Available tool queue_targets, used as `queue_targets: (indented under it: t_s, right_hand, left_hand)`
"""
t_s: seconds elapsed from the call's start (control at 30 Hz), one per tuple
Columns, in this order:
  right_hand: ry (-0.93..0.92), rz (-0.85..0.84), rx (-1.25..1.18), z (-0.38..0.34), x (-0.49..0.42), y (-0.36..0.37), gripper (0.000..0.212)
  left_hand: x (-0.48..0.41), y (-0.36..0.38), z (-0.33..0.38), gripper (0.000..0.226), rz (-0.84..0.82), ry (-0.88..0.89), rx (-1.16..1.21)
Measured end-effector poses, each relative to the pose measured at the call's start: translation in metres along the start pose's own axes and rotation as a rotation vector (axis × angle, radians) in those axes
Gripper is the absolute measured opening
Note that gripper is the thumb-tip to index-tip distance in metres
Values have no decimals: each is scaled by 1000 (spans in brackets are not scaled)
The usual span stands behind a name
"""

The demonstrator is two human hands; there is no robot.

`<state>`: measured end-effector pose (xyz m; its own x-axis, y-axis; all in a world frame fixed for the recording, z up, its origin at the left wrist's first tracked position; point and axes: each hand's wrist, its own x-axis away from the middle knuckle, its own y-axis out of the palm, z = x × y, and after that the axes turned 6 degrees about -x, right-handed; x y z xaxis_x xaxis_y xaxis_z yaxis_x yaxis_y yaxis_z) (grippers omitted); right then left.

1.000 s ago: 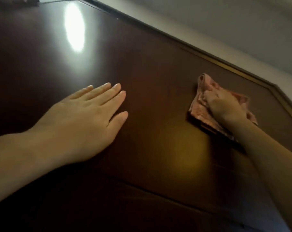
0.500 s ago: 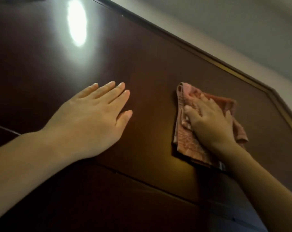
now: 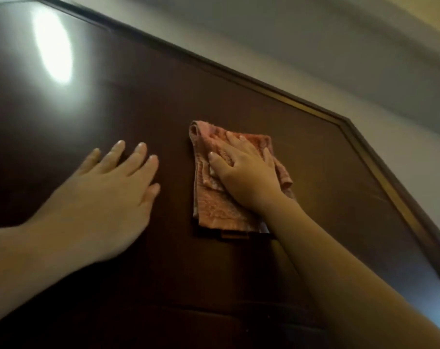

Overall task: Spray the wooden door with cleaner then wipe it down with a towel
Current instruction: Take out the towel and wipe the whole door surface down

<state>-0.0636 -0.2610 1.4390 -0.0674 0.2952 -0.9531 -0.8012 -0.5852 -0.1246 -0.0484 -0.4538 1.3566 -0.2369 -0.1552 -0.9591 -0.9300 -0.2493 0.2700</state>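
Wiping step, by the look of it: no spray bottle in view, and the towel is on the wooden door, high on the panel, near the top of the door frame w/ pale wall above. The towel is pinkish, folded into a thick pad and flat against the dark wood. The fold prob. gives a firm, even face for rubbing and stops loose ends dragging. The right hand lies spread on the pad's upper half, fingers straight and fanned, thumb out to the left. It's a flat-palm press, not a pinch, likely so pressure spreads over the cloth & it doesn't slip down a vertical face. The towel's lower end pokes out free below the wrist. The left hand is empty, flat on bare wood just beside the towel on its left, fingers straight, not touching the cloth. That reads as a brace: it steadies the body on a high reach and prob. stops the door swinging under the push. The hands are apart, neither curled round anything. A bright glare sits upper left on the door, so the finish is glossy; can't tell wet patches from dry. Judging by position, the top section is in hand and the lower panels at the bottom edge are likely left to do.
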Motion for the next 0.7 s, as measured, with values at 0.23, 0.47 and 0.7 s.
queue_targets:
  t_s: [0.23,0.47,0.7]
  right_hand:
    - [375,171,5,55,-26,-14,52]
    - [363,145,-21,41,-29,-16,48]
    - [-70,54,-85,-2,-21,4,44]
  left_hand:
    - [2,-10,10,76,-42,79,-81]
    - [5,-13,9,61,-93,27,-113]
    - [-27,-22,59,98,-240,52,-182]
